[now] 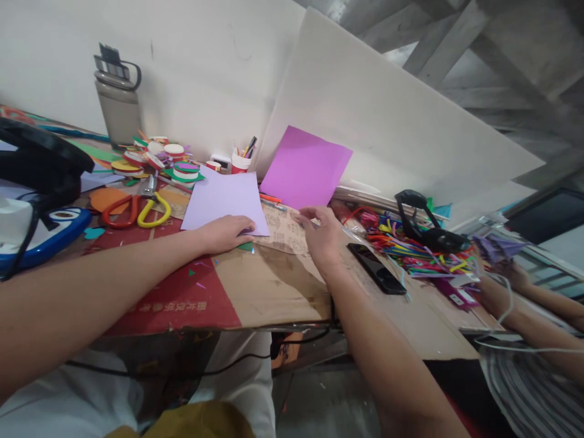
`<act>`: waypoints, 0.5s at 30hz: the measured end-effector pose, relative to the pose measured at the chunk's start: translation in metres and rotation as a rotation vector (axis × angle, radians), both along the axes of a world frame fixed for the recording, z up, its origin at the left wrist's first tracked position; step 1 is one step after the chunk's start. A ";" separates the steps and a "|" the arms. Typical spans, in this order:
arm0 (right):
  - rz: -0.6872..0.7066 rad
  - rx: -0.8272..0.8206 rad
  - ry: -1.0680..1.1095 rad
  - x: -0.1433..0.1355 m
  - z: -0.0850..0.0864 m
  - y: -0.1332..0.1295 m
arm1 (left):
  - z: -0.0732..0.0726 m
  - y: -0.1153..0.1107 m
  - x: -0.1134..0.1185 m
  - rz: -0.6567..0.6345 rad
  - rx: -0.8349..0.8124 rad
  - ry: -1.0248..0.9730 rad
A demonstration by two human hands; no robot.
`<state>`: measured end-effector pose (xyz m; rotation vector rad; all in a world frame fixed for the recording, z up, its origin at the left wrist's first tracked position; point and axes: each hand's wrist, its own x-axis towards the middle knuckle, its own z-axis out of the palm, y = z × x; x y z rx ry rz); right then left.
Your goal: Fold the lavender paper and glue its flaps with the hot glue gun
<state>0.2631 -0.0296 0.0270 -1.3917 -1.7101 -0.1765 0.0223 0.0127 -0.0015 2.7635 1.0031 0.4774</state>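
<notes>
A sheet of lilac paper (225,198) lies on the table. Across its lower edge rests my left hand (228,233), fingers laid on the paper near its lower right corner. My right hand (323,236) is over the brown printed cardboard, just below a bright purple sheet (305,167) that leans against the white board. Thumb and fingers of that hand come together in a pinch; whatever is between them is too small to make out. An orange pencil (271,198) lies between the two sheets. Under my left hand a bit of green paper (246,247) shows.
Scissors with red and yellow handles (135,210), small paper drums (185,171), a water bottle (119,106) and a pen cup (241,161) stand left and behind. Rightward are a phone (376,269), colourful pipe cleaners (410,252) and another person's hands (506,277).
</notes>
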 end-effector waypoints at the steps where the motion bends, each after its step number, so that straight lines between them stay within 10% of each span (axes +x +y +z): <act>1: 0.013 -0.044 0.030 0.000 -0.001 0.000 | 0.000 0.000 0.000 -0.003 0.006 0.003; 15: 0.415 -0.377 -0.616 -0.022 -0.020 -0.010 | -0.005 0.007 0.000 0.028 0.033 -0.102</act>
